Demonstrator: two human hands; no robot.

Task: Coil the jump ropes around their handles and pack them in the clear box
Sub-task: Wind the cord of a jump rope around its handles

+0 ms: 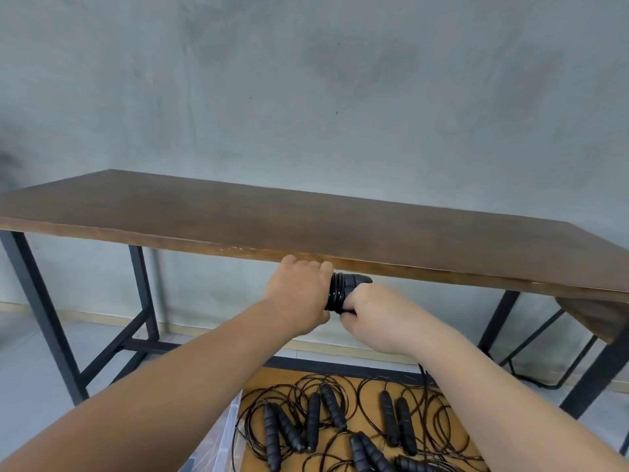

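Raised in front of me is a black jump rope (pixel 343 289), its shiny cord wound in tight turns round the paired handles. My left hand (pixel 299 294) grips the handles' left end. My right hand (pixel 371 313) pinches the cord at the coil's lower right, and a loose strand hangs down past my right wrist. Below, several uncoiled jump ropes (pixel 340 424) with black ribbed handles lie tangled on a low wooden surface (pixel 272 379). A corner of the clear box (pixel 221 434) shows under my left forearm, its inside mostly hidden.
A long brown table (pixel 306 226) with black metal legs stands just beyond my hands, against a grey wall. A black wire chair frame (pixel 531 352) sits under its right end. Grey floor lies to the left.
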